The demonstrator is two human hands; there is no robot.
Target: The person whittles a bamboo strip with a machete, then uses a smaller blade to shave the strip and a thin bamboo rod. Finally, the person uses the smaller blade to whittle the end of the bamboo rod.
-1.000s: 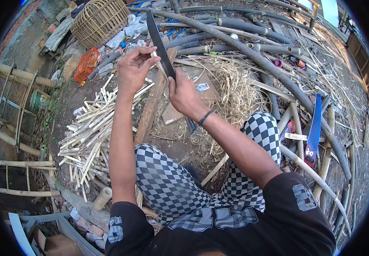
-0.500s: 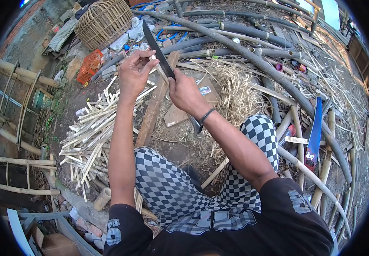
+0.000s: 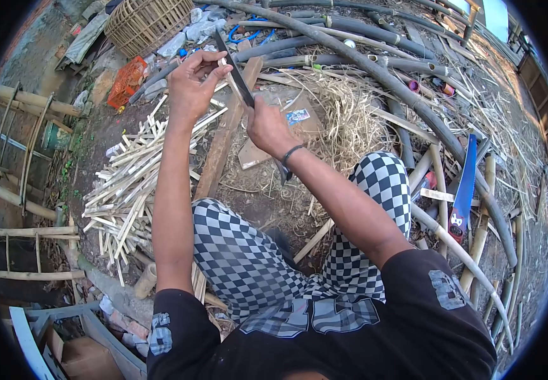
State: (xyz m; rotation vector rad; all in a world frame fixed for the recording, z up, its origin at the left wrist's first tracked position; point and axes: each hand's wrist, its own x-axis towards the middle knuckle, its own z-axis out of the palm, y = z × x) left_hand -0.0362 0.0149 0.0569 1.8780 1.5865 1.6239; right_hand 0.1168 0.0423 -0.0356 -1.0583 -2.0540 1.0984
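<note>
My left hand (image 3: 193,88) pinches the upper end of a thin, pale bamboo stick (image 3: 233,81) between thumb and fingers. My right hand (image 3: 271,128) is closed around a long dark machete (image 3: 239,77), and its blade points up and away from me along the stick. Part of the handle sticks out below my right wrist. The stick's lower end runs to my right thumb; whether the thumb presses on it is hard to see. Below the left forearm lies a heap of similar split sticks (image 3: 128,190). A wooden plank (image 3: 220,155) lies on the ground beneath the hands.
Curly bamboo shavings (image 3: 353,120) lie beside a cardboard piece (image 3: 252,156). Long bamboo poles (image 3: 407,95) cross the back and right. A blue handsaw (image 3: 466,183) rests at the right. An orange crate (image 3: 126,82) and a woven basket (image 3: 147,25) stand at the back left.
Both hands have shifted slightly left in view with the stick and machete, and the whole scene has shifted a little too. Both grips look the same.
</note>
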